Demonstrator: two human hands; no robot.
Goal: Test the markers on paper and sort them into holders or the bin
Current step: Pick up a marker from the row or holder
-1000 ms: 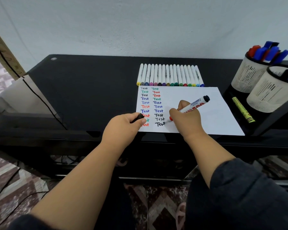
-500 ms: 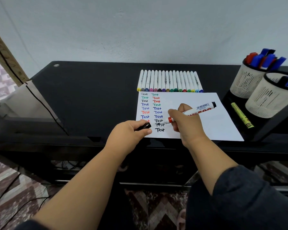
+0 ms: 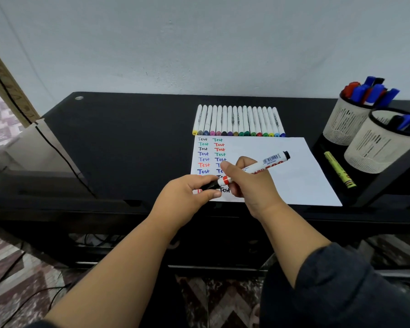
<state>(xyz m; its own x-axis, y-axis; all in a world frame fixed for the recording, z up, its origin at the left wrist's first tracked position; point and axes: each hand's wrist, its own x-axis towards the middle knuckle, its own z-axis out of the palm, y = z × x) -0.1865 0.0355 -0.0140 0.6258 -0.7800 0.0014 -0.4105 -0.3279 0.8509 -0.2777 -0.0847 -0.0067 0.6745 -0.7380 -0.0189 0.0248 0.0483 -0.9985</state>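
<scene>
Over paper (image 3: 282,176), hands (image 3: 189,197) capping marker (image 3: 258,168).

White paper (image 3: 282,171), red-green-blue-black words; black desk (image 3: 128,138); yellow highlighter (image 3: 339,170).

Seventeen lined-up markers (image 3: 238,120), two holders (image 3: 346,119), one paper (image 3: 294,176)

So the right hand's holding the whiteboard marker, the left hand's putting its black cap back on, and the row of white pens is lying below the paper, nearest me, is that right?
Not quite. In the head view the row of white pens lies beyond the paper, toward the wall, not nearest you. The rest holds: the right hand holds the whiteboard marker and the left hand brings the black cap to its tip.
</scene>
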